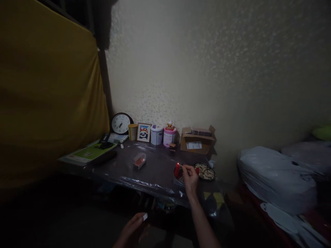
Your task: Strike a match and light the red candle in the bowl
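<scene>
My right hand (190, 176) reaches out over the dark table (155, 172), fingers pinched on a thin matchstick (181, 165) whose tip glows red beside a red object (177, 170) sitting in a small dish. Just right of that hand lies a round dark tray of matchsticks (205, 171). My left hand (134, 229) hangs low in front of the table, closed round a small white box (145, 216) held between thumb and fingers.
Along the wall stand a round clock (121, 123), a cup, a framed panda picture (143, 132), two tins (163, 135) and an open cardboard box (198, 140). A small clear box (139, 160) sits mid-table. Green books lie left; stuffed white bags (276, 177) are piled right.
</scene>
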The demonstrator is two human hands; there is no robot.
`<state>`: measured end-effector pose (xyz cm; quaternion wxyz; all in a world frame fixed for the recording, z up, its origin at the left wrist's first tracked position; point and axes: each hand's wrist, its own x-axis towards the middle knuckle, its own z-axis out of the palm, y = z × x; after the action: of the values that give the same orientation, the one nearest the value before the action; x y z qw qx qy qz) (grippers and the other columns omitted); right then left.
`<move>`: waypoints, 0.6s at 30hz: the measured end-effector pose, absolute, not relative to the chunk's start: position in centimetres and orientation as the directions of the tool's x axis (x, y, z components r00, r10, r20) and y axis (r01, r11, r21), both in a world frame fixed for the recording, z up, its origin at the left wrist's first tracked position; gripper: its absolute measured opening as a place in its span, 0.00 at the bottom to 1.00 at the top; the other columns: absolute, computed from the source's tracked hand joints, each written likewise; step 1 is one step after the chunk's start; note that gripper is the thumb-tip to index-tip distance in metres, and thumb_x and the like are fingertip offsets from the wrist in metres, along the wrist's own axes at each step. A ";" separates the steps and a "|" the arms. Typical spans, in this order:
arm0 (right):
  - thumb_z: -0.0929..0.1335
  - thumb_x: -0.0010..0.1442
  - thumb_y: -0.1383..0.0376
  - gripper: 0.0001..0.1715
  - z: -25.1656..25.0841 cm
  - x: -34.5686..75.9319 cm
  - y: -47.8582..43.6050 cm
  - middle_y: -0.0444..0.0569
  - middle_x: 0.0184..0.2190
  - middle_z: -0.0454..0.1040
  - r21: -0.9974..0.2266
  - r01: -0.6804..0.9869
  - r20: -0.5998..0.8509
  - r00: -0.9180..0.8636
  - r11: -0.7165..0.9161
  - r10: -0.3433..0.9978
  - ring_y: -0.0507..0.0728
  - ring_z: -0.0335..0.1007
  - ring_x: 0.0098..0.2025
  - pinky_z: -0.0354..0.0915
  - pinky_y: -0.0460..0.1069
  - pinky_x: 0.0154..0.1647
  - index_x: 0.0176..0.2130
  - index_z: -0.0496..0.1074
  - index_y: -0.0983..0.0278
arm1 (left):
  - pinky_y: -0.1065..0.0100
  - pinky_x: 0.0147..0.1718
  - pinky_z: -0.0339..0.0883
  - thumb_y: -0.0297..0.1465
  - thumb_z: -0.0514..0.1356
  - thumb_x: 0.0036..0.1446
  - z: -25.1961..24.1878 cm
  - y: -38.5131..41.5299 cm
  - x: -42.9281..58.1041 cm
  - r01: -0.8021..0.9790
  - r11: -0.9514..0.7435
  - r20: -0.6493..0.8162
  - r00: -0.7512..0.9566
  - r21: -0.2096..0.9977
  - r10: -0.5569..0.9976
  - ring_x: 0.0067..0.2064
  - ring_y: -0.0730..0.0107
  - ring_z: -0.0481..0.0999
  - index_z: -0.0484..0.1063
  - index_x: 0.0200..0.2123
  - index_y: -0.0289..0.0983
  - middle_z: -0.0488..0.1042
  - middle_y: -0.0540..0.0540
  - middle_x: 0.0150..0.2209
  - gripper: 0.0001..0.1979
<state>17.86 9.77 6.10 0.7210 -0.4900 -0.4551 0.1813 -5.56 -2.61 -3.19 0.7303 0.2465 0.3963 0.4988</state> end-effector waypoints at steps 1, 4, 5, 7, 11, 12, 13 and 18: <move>0.68 0.45 0.54 0.17 6.1 17.9 9.8 0.47 0.24 0.74 -0.871 0.187 0.480 0.519 0.454 0.707 0.55 0.70 0.27 0.66 0.48 0.28 0.28 0.71 0.65 | 0.56 0.46 0.57 0.44 0.66 0.36 -3.2 -2.6 -5.6 -0.527 0.380 -0.333 0.186 0.760 0.924 0.42 0.54 0.72 0.74 0.29 0.41 0.76 0.47 0.30 0.17; 0.68 0.45 0.53 0.17 6.1 17.9 9.8 0.47 0.25 0.74 -0.870 0.192 0.484 0.516 0.455 0.707 0.55 0.70 0.27 0.66 0.48 0.29 0.28 0.72 0.65 | 0.56 0.45 0.58 0.44 0.65 0.37 -3.4 -2.6 -5.5 -0.507 0.370 -0.328 0.174 0.778 0.928 0.42 0.54 0.72 0.74 0.30 0.40 0.76 0.46 0.31 0.17; 0.68 0.45 0.54 0.17 6.0 17.9 9.8 0.47 0.25 0.74 -0.870 0.193 0.484 0.515 0.454 0.708 0.55 0.70 0.27 0.66 0.48 0.28 0.28 0.72 0.65 | 0.56 0.45 0.58 0.44 0.65 0.36 -3.4 -2.6 -5.5 -0.511 0.363 -0.323 0.170 0.779 0.931 0.42 0.54 0.72 0.74 0.30 0.40 0.76 0.46 0.31 0.18; 0.68 0.45 0.54 0.16 6.0 18.0 9.8 0.47 0.24 0.74 -0.870 0.192 0.484 0.514 0.455 0.708 0.55 0.70 0.27 0.66 0.48 0.28 0.28 0.72 0.65 | 0.56 0.46 0.58 0.44 0.66 0.35 -3.6 -2.6 -5.5 -0.526 0.356 -0.319 0.163 0.772 0.934 0.42 0.54 0.72 0.74 0.30 0.40 0.76 0.47 0.31 0.18; 0.68 0.45 0.54 0.16 6.0 18.0 9.9 0.47 0.24 0.74 -0.873 0.178 0.477 0.511 0.454 0.715 0.55 0.70 0.27 0.66 0.47 0.27 0.28 0.71 0.64 | 0.56 0.47 0.58 0.43 0.66 0.35 -3.3 -2.8 -5.6 -0.552 0.349 -0.315 0.160 0.757 0.935 0.41 0.55 0.72 0.74 0.30 0.40 0.75 0.47 0.31 0.17; 0.69 0.45 0.54 0.16 6.0 17.9 9.9 0.47 0.24 0.74 -0.874 0.173 0.473 0.510 0.454 0.718 0.55 0.70 0.26 0.66 0.47 0.26 0.29 0.71 0.65 | 0.56 0.47 0.58 0.43 0.66 0.36 -3.1 -2.9 -5.6 -0.552 0.349 -0.306 0.172 0.757 0.936 0.41 0.55 0.72 0.74 0.30 0.40 0.75 0.47 0.31 0.17; 0.69 0.45 0.54 0.16 6.1 17.9 9.9 0.47 0.24 0.74 -0.876 0.167 0.470 0.509 0.453 0.721 0.54 0.70 0.26 0.65 0.47 0.25 0.29 0.71 0.65 | 0.56 0.48 0.58 0.42 0.66 0.37 -2.8 -3.1 -5.7 -0.547 0.351 -0.296 0.189 0.760 0.936 0.43 0.54 0.72 0.74 0.30 0.40 0.75 0.47 0.32 0.16; 0.69 0.45 0.55 0.16 6.4 17.7 9.6 0.47 0.23 0.74 -0.879 0.145 0.459 0.514 0.454 0.725 0.54 0.69 0.24 0.64 0.46 0.23 0.28 0.71 0.65 | 0.55 0.51 0.56 0.42 0.65 0.39 -0.9 -3.8 -5.7 -0.498 0.369 -0.296 0.222 0.784 0.929 0.49 0.50 0.68 0.74 0.29 0.40 0.75 0.45 0.36 0.14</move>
<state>17.69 9.58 6.43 0.7239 -0.4824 -0.4507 0.2002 -5.72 -3.83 -0.88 0.7308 0.2773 0.3881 0.4883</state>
